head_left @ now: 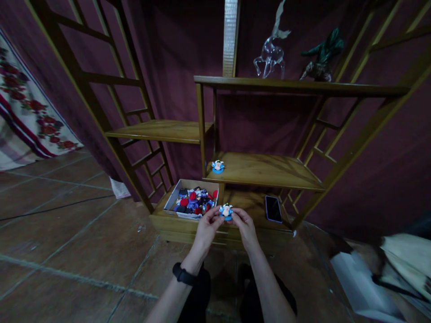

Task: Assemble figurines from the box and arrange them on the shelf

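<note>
Between my two hands, upright in front of the lower shelf, is a small figurine (226, 211) with a white and blue body on a round blue base. The fingers of my left hand (210, 223) pinch its left side. From the other side, my right hand (244, 223) grips it too. A matching figurine (217, 167) stands at the left end of the middle shelf (266, 168). Close to my left hand sits an open cardboard box (170, 202) holding several red, black, purple and white small figures.
A phone (273, 209) lies on the lower shelf at the right. Above stand a clear glass deer (271, 54) and a dark green statuette (321, 58). The wooden rack's slanted posts (90, 107) flank both sides. Pale bags (404, 269) lie on the floor at right.
</note>
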The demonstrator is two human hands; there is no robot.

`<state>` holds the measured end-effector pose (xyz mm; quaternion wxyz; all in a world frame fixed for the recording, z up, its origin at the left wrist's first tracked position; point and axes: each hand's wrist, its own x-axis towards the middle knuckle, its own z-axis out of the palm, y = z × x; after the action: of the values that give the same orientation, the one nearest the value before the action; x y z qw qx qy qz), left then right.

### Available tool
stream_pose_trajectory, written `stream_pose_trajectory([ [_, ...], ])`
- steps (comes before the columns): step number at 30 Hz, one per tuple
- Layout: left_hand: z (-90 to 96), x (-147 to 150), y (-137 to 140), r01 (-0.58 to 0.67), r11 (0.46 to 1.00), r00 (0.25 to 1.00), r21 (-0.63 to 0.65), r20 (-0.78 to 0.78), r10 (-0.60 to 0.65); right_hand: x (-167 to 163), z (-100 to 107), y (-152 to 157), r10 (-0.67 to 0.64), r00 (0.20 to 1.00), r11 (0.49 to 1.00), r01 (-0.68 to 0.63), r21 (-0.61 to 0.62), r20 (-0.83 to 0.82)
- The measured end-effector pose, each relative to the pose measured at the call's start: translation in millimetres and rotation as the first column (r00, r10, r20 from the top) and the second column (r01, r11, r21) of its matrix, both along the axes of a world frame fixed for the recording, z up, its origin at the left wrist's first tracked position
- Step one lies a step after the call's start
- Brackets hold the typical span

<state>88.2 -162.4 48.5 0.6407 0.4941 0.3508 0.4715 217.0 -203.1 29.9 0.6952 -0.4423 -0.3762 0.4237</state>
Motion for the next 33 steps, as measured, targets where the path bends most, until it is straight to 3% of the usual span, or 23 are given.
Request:
stream_pose_trajectory([
  [5, -6.0, -16.4, -7.4, -0.015, 0.999, 1.000, -0.035, -0.004, 0.015, -11.5, -6.2, -7.9, 0.061, 0.998, 0.998, -0.060, -0.031, 0.005],
  [16, -38.1, -40.9, -31.5, 0.140, 0.967, 0.989, -0.212, 0.068, -0.129, -17.7, -33.1, -41.5, 0.162, 0.974, 0.979, -0.139, -0.148, 0.157],
  [20, -47.8, -44.4, -40.9, 0.113, 0.960, 0.992, -0.257, 0.087, -0.094, -21.6, -41.8, -52.8, 0.177, 0.965, 0.973, -0.141, -0.183, 0.194],
  [33, -51.5, -45.4, -49.8, 0.195, 0.961, 0.975, -0.195, -0.067, -0.211, -22.0, -45.9, -72.0, 0.153, 0.973, 0.965, -0.110, -0.239, 0.170],
])
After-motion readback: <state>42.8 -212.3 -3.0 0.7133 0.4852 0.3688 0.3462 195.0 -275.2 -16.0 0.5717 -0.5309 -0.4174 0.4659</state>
